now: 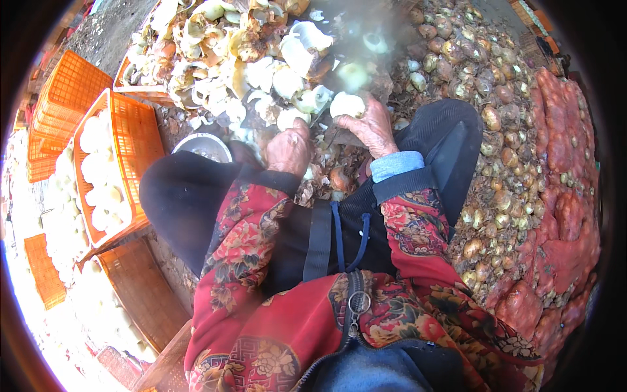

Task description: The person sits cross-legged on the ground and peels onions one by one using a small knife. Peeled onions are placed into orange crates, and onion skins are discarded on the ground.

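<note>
My right hand point(374, 126) is closed round a pale peeled onion point(347, 105), thumb and fingers on its sides. Just left of it, my left hand point(290, 149) is curled, its thumb against another whitish onion piece point(293, 119); whether it grips that piece or something else inside the fist cannot be told. Beyond both hands lies a large heap of onion skins and peeled layers point(235, 73). Dry brown skins and an unpeeled onion point(339, 179) lie on the ground between my knees.
A metal bowl point(203, 147) stands by my left knee. Orange plastic crates, one holding peeled white onions point(99, 181), stand at the left. Many unpeeled onions point(504, 117) spread over the ground at the right, beside filled red mesh sacks point(563, 210). Haze blurs the top middle.
</note>
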Tool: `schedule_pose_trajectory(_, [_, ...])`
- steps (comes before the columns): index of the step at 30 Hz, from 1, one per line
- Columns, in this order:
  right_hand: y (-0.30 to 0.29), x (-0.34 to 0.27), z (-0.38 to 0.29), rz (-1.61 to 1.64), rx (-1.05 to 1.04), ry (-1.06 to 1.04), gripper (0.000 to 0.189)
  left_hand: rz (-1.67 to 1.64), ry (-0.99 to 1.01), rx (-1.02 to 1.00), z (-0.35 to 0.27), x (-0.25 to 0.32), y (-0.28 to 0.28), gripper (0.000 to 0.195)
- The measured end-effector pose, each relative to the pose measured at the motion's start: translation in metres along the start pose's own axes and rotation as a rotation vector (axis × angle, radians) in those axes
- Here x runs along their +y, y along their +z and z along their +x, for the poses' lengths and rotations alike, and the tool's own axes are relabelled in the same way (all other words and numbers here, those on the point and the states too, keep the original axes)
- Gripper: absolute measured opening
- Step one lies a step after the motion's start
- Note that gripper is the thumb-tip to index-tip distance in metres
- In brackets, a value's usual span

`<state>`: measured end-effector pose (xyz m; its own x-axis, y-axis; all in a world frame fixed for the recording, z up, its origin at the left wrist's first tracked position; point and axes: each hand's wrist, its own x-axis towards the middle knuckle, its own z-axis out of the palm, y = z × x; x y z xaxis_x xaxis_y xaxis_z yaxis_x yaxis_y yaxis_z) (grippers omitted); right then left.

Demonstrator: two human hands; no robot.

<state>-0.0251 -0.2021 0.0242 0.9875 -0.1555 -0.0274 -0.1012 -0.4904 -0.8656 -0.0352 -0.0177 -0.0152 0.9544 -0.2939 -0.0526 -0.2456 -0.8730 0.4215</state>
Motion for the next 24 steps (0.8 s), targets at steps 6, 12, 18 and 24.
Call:
schedule_pose_trajectory(6, [-0.015,-0.009,0.002,0.740,-0.093,0.114,0.061,-0.331,0.012,-0.038,-0.001,-0.017,-0.020,0.029])
schedule_pose_trajectory(12, [-0.013,-0.006,0.003,1.177,-0.110,0.166,0.051,-1.064,-0.059,0.105,-0.004,-0.005,-0.031,0.028])
schedule_pose_trajectory(18, [-0.006,-0.006,0.011,1.336,-0.044,0.287,0.044,-1.339,-0.223,-0.046,-0.005,0.020,-0.062,0.028])
schedule_pose_trajectory(24, [0.011,-0.023,-0.001,1.123,-0.085,0.122,0.052,-1.430,-0.316,-0.111,0.008,0.026,-0.068,0.030])
